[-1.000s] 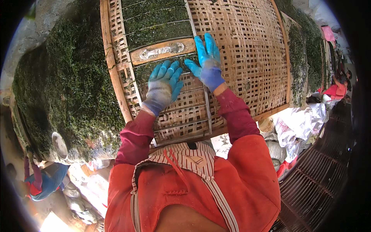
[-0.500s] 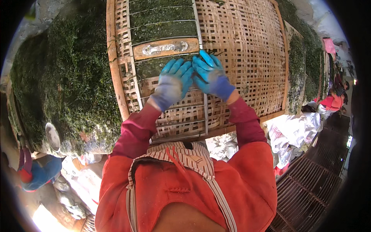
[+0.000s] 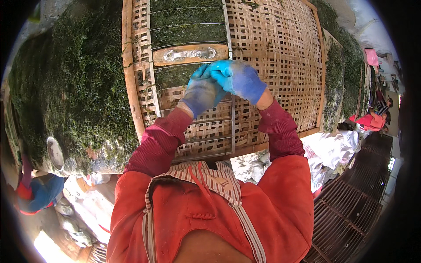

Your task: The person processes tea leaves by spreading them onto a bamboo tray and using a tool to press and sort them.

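Head view, far left: a co-worker (image 3: 41, 193) is near a large pile of dark green leaves (image 3: 87, 87); a pale oval dish (image 3: 55, 153) sits at the pile's lower edge. Next, a woven tray (image 3: 276, 57) carries a metal frame (image 3: 233, 125) with thin crossbars. A leaf layer (image 3: 188, 33) lies in the frame's upper spaces; woven strips show in the lower ones. A wooden block (image 3: 193, 62) with a metal handle (image 3: 190, 54) lies across the frame, just beyond the fingertips; neither hand grips it.

Left hand (image 3: 204, 90): gloved, over the frame, its fingers partly covered. Right hand (image 3: 243, 81): gloved, fingers curled over the left fingers. Whether anything is held between them cannot be told.

Caution (judgement): a forward knock could skew the block; sideways wrist pressure could shift the frame and smear the leaf edge; scraps clinging to the gloves could drop onto the weave.

Far right: white bags (image 3: 337, 149), then a slatted rack (image 3: 351, 201).
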`<state>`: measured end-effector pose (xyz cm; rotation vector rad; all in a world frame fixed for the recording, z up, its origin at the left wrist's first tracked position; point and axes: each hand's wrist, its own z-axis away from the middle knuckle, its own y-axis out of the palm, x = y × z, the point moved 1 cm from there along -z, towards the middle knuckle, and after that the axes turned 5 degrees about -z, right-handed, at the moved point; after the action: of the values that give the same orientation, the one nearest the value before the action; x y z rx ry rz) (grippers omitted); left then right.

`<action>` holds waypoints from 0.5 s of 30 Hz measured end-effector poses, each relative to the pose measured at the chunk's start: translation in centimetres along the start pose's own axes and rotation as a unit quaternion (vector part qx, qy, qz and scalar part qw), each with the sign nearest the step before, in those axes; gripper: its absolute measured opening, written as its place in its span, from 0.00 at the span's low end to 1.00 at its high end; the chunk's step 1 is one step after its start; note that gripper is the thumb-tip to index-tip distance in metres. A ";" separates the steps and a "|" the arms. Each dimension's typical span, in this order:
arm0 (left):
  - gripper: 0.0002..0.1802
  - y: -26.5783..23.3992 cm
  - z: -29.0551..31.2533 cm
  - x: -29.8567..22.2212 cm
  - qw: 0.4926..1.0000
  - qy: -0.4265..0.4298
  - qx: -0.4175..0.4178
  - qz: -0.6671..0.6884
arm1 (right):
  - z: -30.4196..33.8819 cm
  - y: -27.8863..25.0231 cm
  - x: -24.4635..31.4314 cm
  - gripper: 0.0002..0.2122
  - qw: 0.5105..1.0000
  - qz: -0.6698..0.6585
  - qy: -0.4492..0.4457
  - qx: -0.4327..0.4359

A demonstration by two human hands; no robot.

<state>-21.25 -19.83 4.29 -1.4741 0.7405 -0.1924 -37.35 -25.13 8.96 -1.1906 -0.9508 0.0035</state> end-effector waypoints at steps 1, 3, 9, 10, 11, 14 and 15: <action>0.20 -1.0 0.2 0.2 1.000 -0.006 0.029 -0.005 | -0.1 -0.7 1.1 0.14 0.997 -0.062 -0.034 -0.036; 0.19 -2.8 0.3 0.5 0.996 -0.008 0.088 -0.013 | 0.3 -1.7 2.5 0.15 0.973 -0.181 -0.093 -0.111; 0.25 -1.6 9.8 5.9 0.981 -0.058 -0.136 -0.127 | 4.1 2.8 -3.0 0.15 0.954 0.230 -0.173 -0.081; 0.28 -0.9 10.3 6.1 0.972 -0.105 -0.166 -0.130 | 3.5 4.1 -2.8 0.16 0.948 0.267 -0.161 -0.066; 0.29 -0.4 10.9 6.2 0.966 -0.135 -0.180 -0.130 | 3.0 4.7 -2.7 0.17 0.940 0.303 -0.149 -0.052; 0.34 -0.3 11.5 5.7 0.940 -0.243 -0.205 -0.127 | 3.7 3.7 -2.7 0.21 0.974 -0.068 -0.092 -0.195; 0.35 0.6 11.4 6.1 0.918 -0.289 -0.253 -0.099 | 3.6 3.7 -2.9 0.23 0.944 -0.187 -0.064 -0.265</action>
<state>-10.43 -13.60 0.83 -1.9718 0.1523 0.3015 -39.69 -22.12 4.40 -1.4922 -1.3323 -0.5144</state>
